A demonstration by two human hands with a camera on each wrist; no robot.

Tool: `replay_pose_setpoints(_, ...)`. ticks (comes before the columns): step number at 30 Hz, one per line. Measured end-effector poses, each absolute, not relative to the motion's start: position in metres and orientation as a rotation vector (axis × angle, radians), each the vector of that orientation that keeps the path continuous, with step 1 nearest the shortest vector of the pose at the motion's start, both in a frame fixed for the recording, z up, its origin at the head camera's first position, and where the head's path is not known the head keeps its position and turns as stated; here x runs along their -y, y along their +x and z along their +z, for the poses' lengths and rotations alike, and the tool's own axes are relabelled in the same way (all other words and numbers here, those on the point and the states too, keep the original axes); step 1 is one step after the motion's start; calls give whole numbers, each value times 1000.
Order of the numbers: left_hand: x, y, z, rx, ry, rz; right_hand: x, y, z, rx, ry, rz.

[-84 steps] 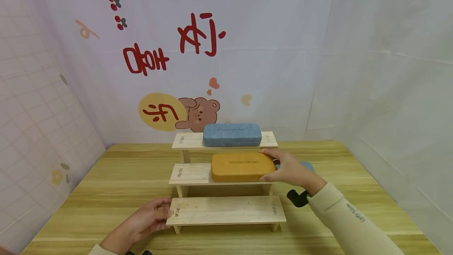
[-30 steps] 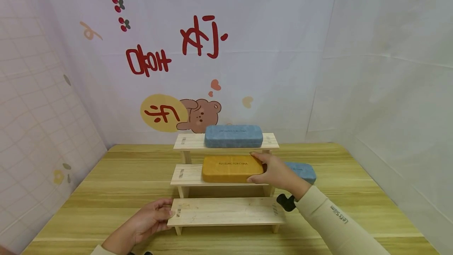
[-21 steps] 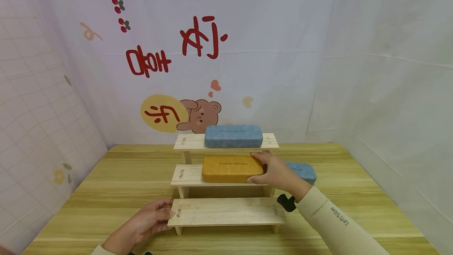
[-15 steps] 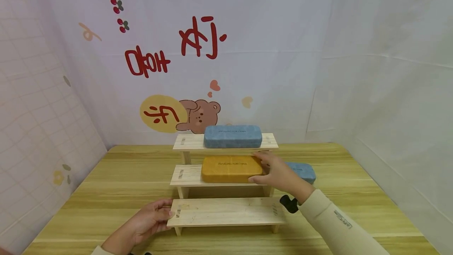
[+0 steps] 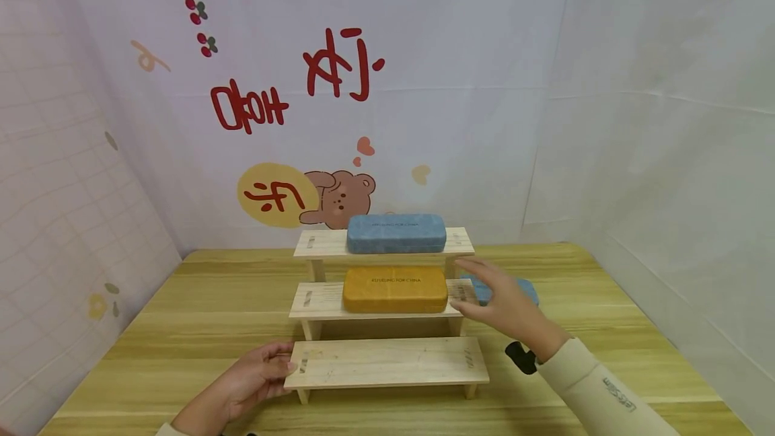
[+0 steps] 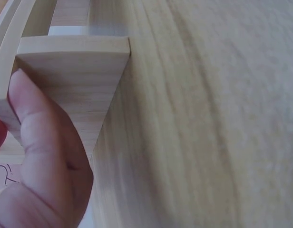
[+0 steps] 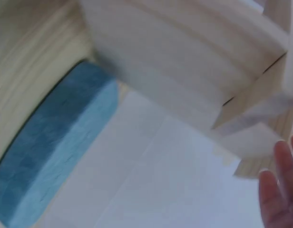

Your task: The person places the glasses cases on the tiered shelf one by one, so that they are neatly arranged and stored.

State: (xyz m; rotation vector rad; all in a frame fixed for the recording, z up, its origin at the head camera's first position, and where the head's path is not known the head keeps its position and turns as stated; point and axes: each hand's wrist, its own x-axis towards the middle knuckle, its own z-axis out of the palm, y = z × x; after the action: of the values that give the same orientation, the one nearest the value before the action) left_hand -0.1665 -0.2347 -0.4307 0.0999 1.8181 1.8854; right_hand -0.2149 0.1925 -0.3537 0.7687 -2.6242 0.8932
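Observation:
A three-tier wooden display stand [image 5: 387,363] stands on the table. My left hand [image 5: 257,379] grips the left end of its lowest step; the left wrist view shows the fingers [image 6: 32,102] bent against the board's edge. On the middle step lies an orange glasses case [image 5: 395,289] with dark lettering. Just off this case's right end is my right hand [image 5: 508,305], its thumb and fingers spread and holding nothing. A blue glasses case [image 5: 396,234] rests on the top step. Another blue glasses case [image 5: 528,289] lies on the table behind my right hand, partly hidden by it.
The wood-grain table [image 5: 218,301] reaches back to a white printed cloth [image 5: 460,86] that hangs behind and along both sides. At my right wrist is a small black device [image 5: 521,358].
The orange case has slid left along the middle step, held by my right hand. That hand has since let go and drawn back to the right. My left hand keeps its place.

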Motion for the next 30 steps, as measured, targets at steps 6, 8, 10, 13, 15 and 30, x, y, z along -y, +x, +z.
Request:
replay_pose_setpoints(6, 235, -166, -431, -1811, 96, 1884, -213, -218, -361, 2568, 720, 857)
replay_pose_setpoints(8, 235, -166, -431, -1810, 90, 1884, -220, -219, -364, 2569, 691, 867)
replay_pose_setpoints(10, 235, -166, -431, -1810, 86, 1885, -226, -221, -367, 2571, 667, 890)
replay_pose_setpoints(13, 235, -167, -431, -1809, 84, 1888, -234, -225, -371, 2575, 630, 926)
replay_pose_setpoints(15, 235, -167, -431, -1809, 83, 1890, -240, -228, -373, 2576, 616, 932)
replay_pose_setpoints(30, 234, -167, -433, -1801, 71, 1910, -275, -247, -388, 2717, 464, 808)
